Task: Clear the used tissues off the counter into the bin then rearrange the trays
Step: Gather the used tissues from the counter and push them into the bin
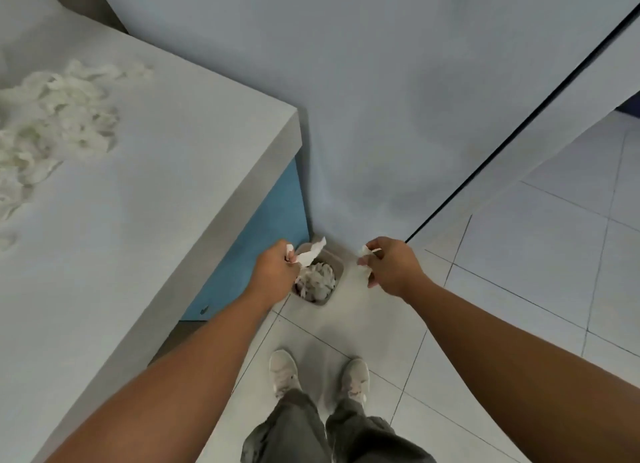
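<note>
- Lying on the counter (pixel 180 192) at the far left is a loose pile of used tissues (pixel 52 116), well apart from both hands. Judging by that heap, the clearing step is only partly done.
- The left arm reaches forward and down past the counter's corner. The left hand (pixel 275 272) is curled, its fingers pinching a white tissue strip (pixel 311 251) that sticks up and to the right over the bin's near-left edge.
- The bin (pixel 337 275) stands on the floor in the corner where the counter's blue side meets the wall, and it already holds a mound of crumpled tissue close to the rim.
- The right arm stretches out level with the left. The right hand (pixel 394 268) hangs just right of the bin, thumb and forefinger nipping a small scrap of tissue (pixel 364 249), with the other fingers loosely bent.
- The step in hand looks like dropping this handful. The left hand need only let go, while the right should shift left over the opening before it lets go, or the scrap may land on the tiles.
- After that, the likely move is back to the counter for the pile.
- No trays are in view, so that part cannot be judged.
</note>
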A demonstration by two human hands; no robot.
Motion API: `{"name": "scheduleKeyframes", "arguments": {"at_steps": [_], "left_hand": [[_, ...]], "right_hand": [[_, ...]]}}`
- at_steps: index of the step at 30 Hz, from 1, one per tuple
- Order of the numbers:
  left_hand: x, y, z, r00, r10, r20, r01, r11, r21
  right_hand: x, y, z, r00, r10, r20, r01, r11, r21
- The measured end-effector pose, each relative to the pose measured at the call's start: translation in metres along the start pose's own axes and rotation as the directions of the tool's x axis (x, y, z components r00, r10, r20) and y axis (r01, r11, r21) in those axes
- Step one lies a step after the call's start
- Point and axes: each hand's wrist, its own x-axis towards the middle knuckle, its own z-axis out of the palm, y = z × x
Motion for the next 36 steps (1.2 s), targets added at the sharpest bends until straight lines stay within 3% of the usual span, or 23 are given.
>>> {"name": "scheduleKeyframes", "arguments": {"at_steps": [8, 12, 21, 26, 36], "left_hand": [[0.077, -0.100, 0.088, 0.996, -0.078, -0.042, 0.079, 0.997, 0.024], [0.110, -0.153, 0.138, 0.992, -0.124, 0.014, 0.124, 0.992, 0.029], [0.166, -0.227, 0.226, 0.969, -0.212, 0.124, 0.212, 0.977, 0.013], [0.187, -0.249, 0.251, 0.951, -0.238, 0.197, 0.241, 0.970, 0.011], [0.179, -0.264, 0.231, 0.966, -0.218, 0.139, 0.212, 0.976, 0.056]], "right_hand": [[0.084, 0.083, 0.068, 0.992, 0.112, -0.059, -0.112, 0.994, 0.012], [0.122, 0.130, 0.102, 0.973, 0.199, -0.117, -0.179, 0.970, 0.167], [0.189, 0.223, 0.169, 0.961, 0.251, -0.113, -0.230, 0.958, 0.169], [0.211, 0.245, 0.192, 0.962, 0.248, -0.113, -0.226, 0.958, 0.176], [0.250, 0.230, 0.232, 0.972, 0.218, -0.092, -0.197, 0.961, 0.196]]}}
